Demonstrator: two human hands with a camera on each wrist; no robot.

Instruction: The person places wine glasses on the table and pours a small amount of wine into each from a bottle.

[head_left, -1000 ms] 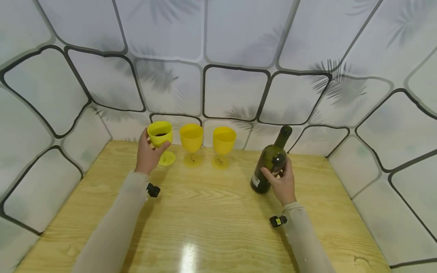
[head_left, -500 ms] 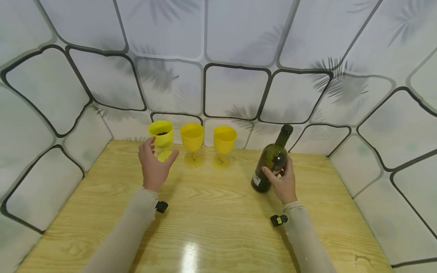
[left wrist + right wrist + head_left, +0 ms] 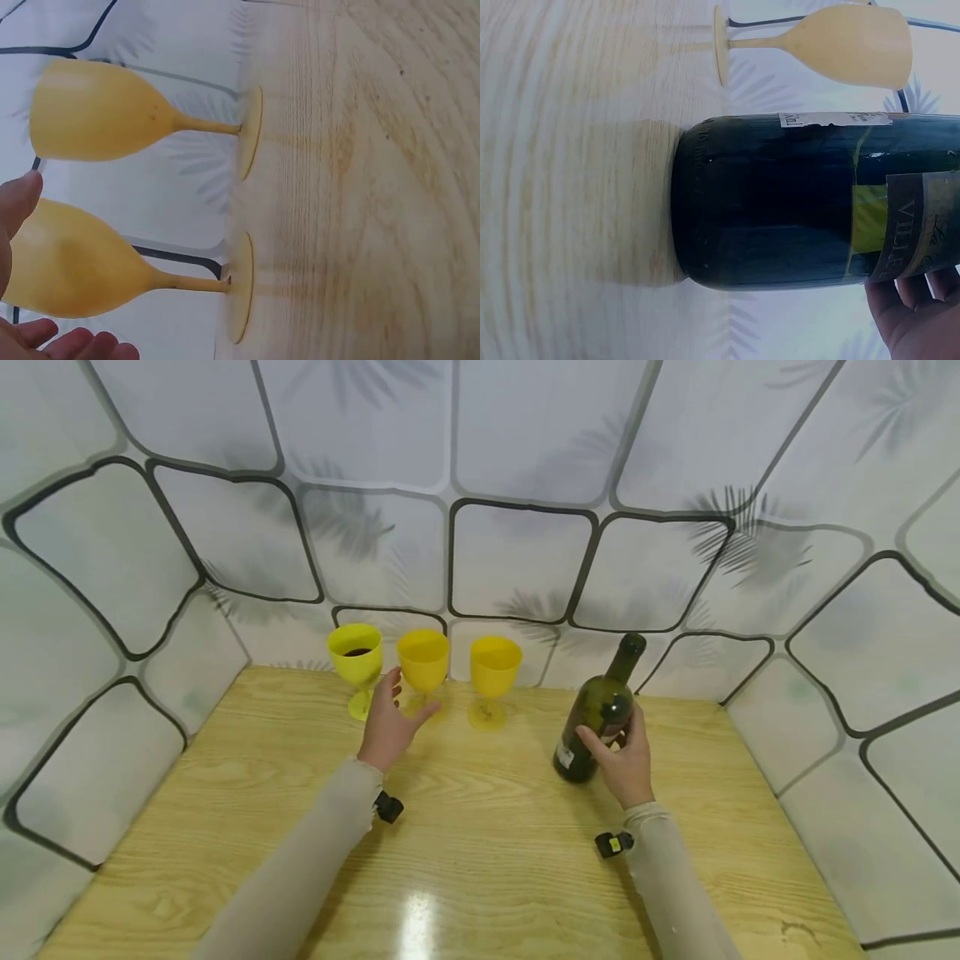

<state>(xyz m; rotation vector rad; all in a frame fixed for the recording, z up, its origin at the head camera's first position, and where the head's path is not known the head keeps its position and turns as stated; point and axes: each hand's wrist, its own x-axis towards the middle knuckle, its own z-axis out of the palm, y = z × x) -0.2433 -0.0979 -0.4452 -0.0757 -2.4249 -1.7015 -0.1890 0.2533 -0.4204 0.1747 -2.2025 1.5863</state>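
Observation:
My left hand [image 3: 390, 727] reaches in front of the middle yellow goblet [image 3: 423, 653], thumb and fingers spread. In the left wrist view the thumb and fingertips lie on either side of that goblet's bowl [image 3: 75, 259]; contact is not clear. The left goblet [image 3: 356, 662] is a greener yellow and holds dark liquid. The right goblet [image 3: 495, 664] stands upright beside the middle one. With thumb and fingers around its body, my right hand [image 3: 626, 768] holds a dark green wine bottle [image 3: 600, 706], upright with its base at the table. The right wrist view shows its label [image 3: 915, 221].
A light wood-grain table [image 3: 480, 835] carries everything. Patterned wall covering [image 3: 517, 560] rises close behind the goblets and along both sides. A black wrist camera [image 3: 388, 807] sits on the left wrist, another camera [image 3: 613, 844] on the right.
My left hand has let go of the left goblet, drawn back, and moved right to the middle goblet. The right hand and the bottle have hardly moved.

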